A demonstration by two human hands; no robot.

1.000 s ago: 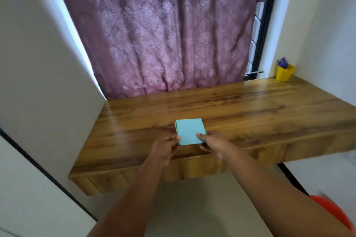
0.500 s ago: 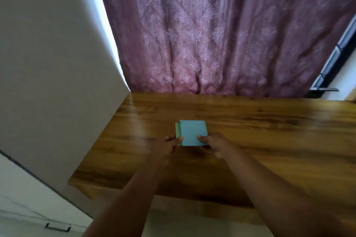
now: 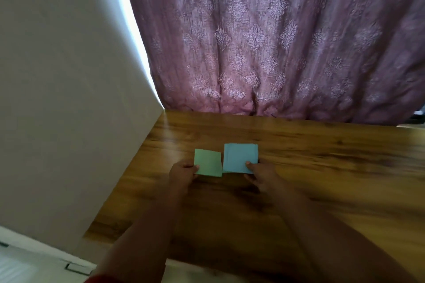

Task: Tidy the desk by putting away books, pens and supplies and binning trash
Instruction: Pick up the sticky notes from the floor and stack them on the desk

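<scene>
Two square sticky-note pads lie side by side over the wooden desk (image 3: 322, 167), near its left end. My left hand (image 3: 181, 173) pinches the green pad (image 3: 208, 162) at its near left corner. My right hand (image 3: 261, 173) pinches the blue pad (image 3: 240, 157) at its near right corner, thumb on top. The pads' inner edges almost touch. I cannot tell whether the pads rest on the wood or are held just above it.
A white cabinet side (image 3: 69, 99) stands against the desk's left end. A mauve patterned curtain (image 3: 264, 41) hangs along the desk's back edge. The desk's front edge runs close below my forearms.
The two pads, stacked together before, are now separated: green went left with my left hand, blue stayed right. The camera moved closer and turned left, losing the yellow pen cup from view.
</scene>
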